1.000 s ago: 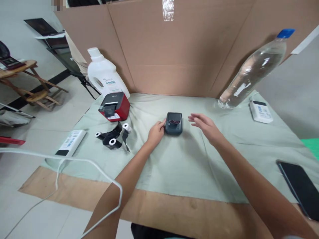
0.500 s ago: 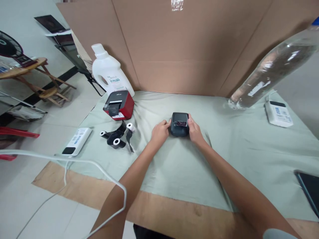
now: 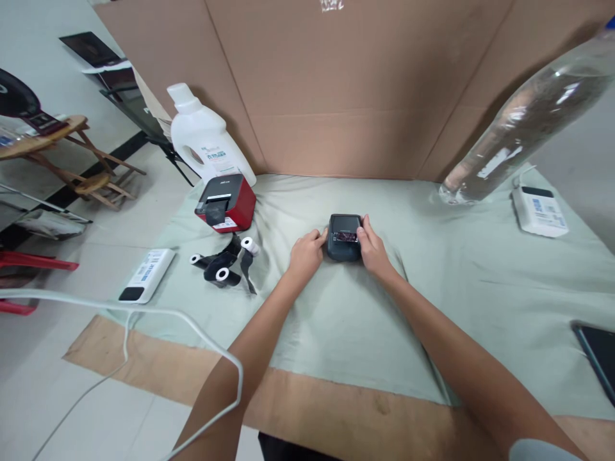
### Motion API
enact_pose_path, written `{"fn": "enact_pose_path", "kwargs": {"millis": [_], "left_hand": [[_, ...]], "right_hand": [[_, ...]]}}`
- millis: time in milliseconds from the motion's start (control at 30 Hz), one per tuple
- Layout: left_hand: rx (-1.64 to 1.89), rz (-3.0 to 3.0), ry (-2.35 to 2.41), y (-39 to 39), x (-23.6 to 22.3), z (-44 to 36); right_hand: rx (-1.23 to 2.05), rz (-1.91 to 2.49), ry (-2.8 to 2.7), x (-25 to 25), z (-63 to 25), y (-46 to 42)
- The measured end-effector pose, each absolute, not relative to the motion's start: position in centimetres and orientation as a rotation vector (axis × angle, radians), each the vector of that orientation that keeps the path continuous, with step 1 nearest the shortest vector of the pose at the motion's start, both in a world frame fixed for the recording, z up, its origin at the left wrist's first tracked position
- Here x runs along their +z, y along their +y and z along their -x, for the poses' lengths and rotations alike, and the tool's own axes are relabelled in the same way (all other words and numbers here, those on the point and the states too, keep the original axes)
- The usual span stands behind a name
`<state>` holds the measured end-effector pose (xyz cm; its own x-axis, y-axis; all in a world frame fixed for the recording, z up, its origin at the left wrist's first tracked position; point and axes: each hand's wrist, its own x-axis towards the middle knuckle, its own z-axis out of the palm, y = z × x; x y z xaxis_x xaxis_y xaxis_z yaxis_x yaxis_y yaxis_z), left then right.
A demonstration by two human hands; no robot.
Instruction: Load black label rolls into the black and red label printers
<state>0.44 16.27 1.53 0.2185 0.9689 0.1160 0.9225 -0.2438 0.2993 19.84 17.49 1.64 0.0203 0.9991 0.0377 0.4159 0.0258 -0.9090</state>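
A small dark box-shaped device (image 3: 344, 246), like a portable label printer, rests on the green cloth between my hands. It has a darker panel on top and a shiny strip across the middle. My left hand (image 3: 308, 253) presses its fingertips against the device's left side, the other fingers curled in. My right hand (image 3: 373, 248) grips the right side, with the thumb on the top near the strip and the forefinger along the far right corner. Left of my left hand lie black ribbon rolls (image 3: 225, 267) with white cores, partly unwound.
A red and black printer (image 3: 235, 202) stands back left, before a white jug (image 3: 206, 141). White power banks (image 3: 148, 275) lie at both sides. A large clear bottle (image 3: 523, 121) leans at right against the cardboard (image 3: 336, 141). A phone (image 3: 598, 355) lies far right; a white cable (image 3: 192, 320) crosses my left forearm.
My right thumb has shifted from the device's right edge onto its top, and the forefinger has straightened. The left hand keeps its place at the side. The view has moved slightly.
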Motion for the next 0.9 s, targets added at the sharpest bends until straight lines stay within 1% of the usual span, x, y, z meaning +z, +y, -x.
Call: {"fn": "enact_pose_path", "kwargs": {"millis": [233, 500, 600, 767, 900], "left_hand": [[0.444, -2.421, 1.678, 16.9, 1.4, 0.8], [0.533, -2.408, 1.658, 17.2, 0.8, 1.3], [0.593, -2.355, 1.648, 17.3, 0.5, 1.4], [0.742, -2.194, 1.492, 18.1, -0.1, 2.0], [0.752, -2.084, 1.442, 18.7, -0.4, 2.3]], "right_hand": [[0.940, 1.511, -1.503, 2.1, -20.0, 17.6], [0.929, 1.432, -1.451, 1.1, -20.3, 17.8], [0.912, 1.463, -1.472, 1.1, -20.3, 17.7], [0.915, 1.443, -1.462, 0.8, -20.4, 17.7], [0.925, 1.412, -1.417, 0.5, -20.4, 17.8]]}}
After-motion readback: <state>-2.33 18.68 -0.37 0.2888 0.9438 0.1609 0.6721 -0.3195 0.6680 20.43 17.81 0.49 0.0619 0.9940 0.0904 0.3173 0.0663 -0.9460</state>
